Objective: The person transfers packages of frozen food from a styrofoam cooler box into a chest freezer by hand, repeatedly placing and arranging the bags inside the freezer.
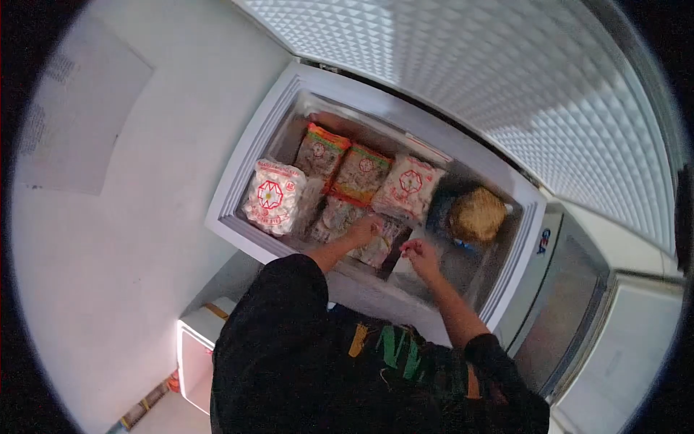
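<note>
Head view: the left hand (365, 230) is on or just over a frosty printed bag (376, 249) near the front wall of an open chest freezer (249, 152), its fingers bent; I cannot tell whether they grip the plastic. The right hand (421, 256) hangs half curled beside it, with nothing visible in its fingers (blur hides the tips).

Behind them lie two orange-edged bags (320, 155) and a pale bag (409, 188); a brown bundle (478, 215) sits towards the right end.

The likeliest trouble is a slip: frost and slick film could let a bag slide from a fingertip hold. If the bags are frozen together, a hard tug could tear one or drag its neighbours along. The white bag (273, 197) at the left end looks tilted and high, so a knock might topple it. The raised lid (463, 79) could hurt the forearms if it dropped.
</note>
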A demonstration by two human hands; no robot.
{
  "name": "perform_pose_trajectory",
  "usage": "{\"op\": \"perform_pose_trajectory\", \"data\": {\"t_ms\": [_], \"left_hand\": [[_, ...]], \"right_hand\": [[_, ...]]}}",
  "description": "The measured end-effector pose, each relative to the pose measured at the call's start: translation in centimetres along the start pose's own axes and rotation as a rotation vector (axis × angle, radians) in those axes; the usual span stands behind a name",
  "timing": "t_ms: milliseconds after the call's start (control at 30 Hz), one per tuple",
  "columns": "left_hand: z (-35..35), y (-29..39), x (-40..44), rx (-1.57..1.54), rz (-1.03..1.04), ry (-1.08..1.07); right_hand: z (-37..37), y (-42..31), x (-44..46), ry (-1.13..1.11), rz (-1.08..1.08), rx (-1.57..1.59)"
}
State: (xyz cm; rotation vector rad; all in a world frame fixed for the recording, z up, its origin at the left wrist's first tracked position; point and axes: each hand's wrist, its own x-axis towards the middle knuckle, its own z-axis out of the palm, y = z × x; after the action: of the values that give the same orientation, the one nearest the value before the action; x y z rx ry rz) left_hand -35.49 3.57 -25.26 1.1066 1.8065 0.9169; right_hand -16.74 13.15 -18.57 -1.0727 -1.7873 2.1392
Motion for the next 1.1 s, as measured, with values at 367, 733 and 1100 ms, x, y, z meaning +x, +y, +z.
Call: {"op": "perform_pose_trajectory", "data": {"t_ms": [367,733,1100], "left_hand": [[-2.8,8.1,-8.9,0.310,0.179,-0.465],[-1.9,11.3,1.9,0.504,0.329,-0.570],[14.0,25.8,7.9,-0.046,0.197,-0.729]], "right_hand": [[-3.3,-0.2,-4.7,0.124,0.197,-0.114],[-5.4,-1.5,-9.3,0.435,-0.015,0.113],[-9.2,1.7,-13.9,0.975,-0.194,0.651]]}}
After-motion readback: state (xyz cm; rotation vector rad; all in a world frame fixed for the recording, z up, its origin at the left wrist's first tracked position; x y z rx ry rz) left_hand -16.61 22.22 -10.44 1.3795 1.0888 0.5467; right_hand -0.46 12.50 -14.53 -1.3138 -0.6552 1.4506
